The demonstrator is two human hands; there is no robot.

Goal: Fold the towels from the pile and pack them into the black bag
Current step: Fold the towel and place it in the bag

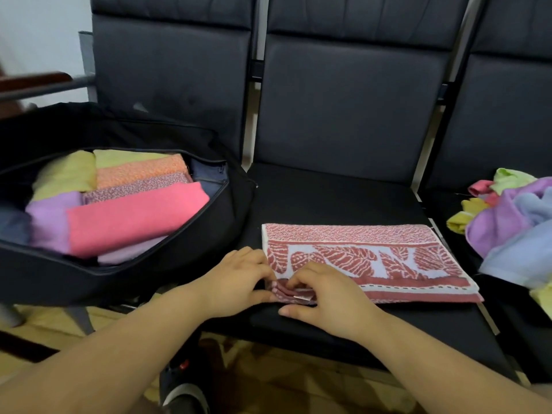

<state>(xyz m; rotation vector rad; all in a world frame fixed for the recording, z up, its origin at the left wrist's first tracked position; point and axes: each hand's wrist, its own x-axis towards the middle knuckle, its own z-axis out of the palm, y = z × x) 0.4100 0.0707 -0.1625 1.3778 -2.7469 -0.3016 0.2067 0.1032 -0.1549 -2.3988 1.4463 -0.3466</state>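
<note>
item: red-and-white leaf-patterned terry towel (370,261), half-folded, flat on the black padded seat surface (328,198). your left hand (239,279) and right hand (325,297) both pinch its 7 o'clock corner. step: folding. next, likely: fold again, then carry to the open black fabric bag (191,249) at 9 o'clock. loose towel pile (513,222) at 3 o'clock.

A folded red-and-white leaf-patterned towel (370,261) lies flat on the middle black seat (328,201), and both hands work at its near left corner: the left hand (239,279) pinches the stacked edges from the left while the right hand (325,297) curls its fingers over the same corner, thumb lying on the seat. To the left, the open black bag (185,243) holds folded towels (119,201) in pink, purple, orange, yellow-green and a speckled print. On the right-hand seat sits a loose pile of unfolded towels (513,222) in purple, light blue, yellow, green and pink.
</note>
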